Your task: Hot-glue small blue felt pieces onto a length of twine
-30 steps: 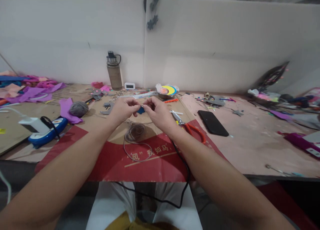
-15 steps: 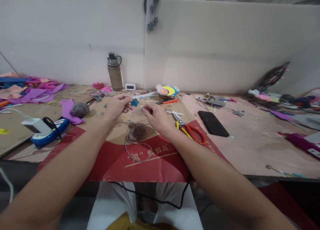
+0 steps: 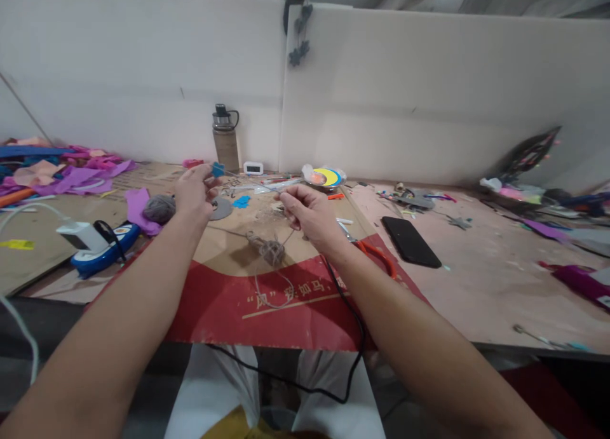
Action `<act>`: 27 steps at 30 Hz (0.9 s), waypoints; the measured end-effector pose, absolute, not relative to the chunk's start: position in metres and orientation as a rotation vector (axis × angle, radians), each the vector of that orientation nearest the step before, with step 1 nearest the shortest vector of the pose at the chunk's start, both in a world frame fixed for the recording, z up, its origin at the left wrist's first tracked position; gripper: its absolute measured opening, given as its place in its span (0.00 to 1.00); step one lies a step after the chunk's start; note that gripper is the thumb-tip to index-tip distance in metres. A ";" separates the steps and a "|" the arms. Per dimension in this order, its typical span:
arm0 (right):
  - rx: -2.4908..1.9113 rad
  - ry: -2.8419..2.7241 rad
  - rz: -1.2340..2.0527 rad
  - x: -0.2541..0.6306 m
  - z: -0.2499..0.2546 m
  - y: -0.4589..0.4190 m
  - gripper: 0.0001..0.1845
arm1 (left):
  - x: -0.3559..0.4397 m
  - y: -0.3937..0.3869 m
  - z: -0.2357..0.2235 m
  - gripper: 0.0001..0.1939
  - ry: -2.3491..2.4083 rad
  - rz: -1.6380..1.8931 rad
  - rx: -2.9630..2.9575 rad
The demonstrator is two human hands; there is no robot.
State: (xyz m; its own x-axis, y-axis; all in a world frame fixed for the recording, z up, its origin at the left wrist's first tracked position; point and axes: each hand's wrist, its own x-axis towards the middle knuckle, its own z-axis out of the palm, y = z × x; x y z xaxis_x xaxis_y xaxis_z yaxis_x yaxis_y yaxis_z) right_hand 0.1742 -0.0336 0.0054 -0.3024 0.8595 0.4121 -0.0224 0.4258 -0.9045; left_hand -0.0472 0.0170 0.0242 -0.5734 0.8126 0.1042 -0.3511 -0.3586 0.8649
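Note:
My left hand (image 3: 194, 194) is closed, pinching a small blue felt piece (image 3: 218, 169) at its fingertips. A thin grey strand of yarn (image 3: 245, 180) runs from that piece across to my right hand (image 3: 309, 215), whose thumb and forefinger are pressed together on it. The two hands are well apart above the board. Below them a small tangled bundle of grey-brown yarn (image 3: 272, 253) rests on the board, with a loose loop in front of it. Between the hands lie another blue felt cutout (image 3: 241, 201) and a grey disc (image 3: 220, 208).
Red-handled scissors (image 3: 379, 255) lie by my right forearm, with a black phone (image 3: 410, 241) beyond. A grey yarn ball (image 3: 159, 208) and blue power strip (image 3: 105, 251) are at left. A water bottle (image 3: 225, 143) and bowl (image 3: 325, 180) stand behind. A black cable (image 3: 359, 324) crosses the front edge.
My hands have moved apart: the left went left and up with the blue felt piece, the right slightly right. The strand between them is drawn out, and the yarn loop below has shrunk.

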 end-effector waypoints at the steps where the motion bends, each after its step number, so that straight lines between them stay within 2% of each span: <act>1: -0.729 -1.617 1.077 0.175 0.007 -0.034 0.13 | -0.049 0.017 0.025 0.04 1.085 1.998 0.669; 9: -0.482 -1.571 1.069 0.187 0.025 -0.049 0.15 | -0.068 0.020 0.027 0.06 1.058 2.099 0.524; 13: -0.426 -2.048 1.175 0.203 0.040 -0.055 0.17 | -0.070 0.023 0.025 0.05 1.011 2.142 0.610; 15: -0.585 -2.254 1.166 0.210 0.040 -0.048 0.21 | -0.064 0.022 0.026 0.05 0.976 2.139 0.688; 17: -0.978 -2.112 0.851 0.216 0.031 -0.034 0.26 | -0.055 0.019 0.027 0.05 0.935 2.114 0.781; 19: -1.366 -2.070 0.372 0.219 0.016 -0.019 0.23 | -0.045 0.014 0.027 0.04 0.921 2.095 0.884; 21: -1.658 -2.146 0.177 0.218 -0.002 -0.007 0.18 | -0.037 0.010 0.027 0.04 0.931 2.043 0.971; 25: -1.836 -2.115 0.227 0.208 -0.029 0.003 0.10 | -0.031 0.009 0.019 0.03 0.932 1.987 1.170; 27: -1.850 -2.077 0.259 0.204 -0.035 0.005 0.12 | -0.031 0.011 0.014 0.04 0.985 1.978 1.285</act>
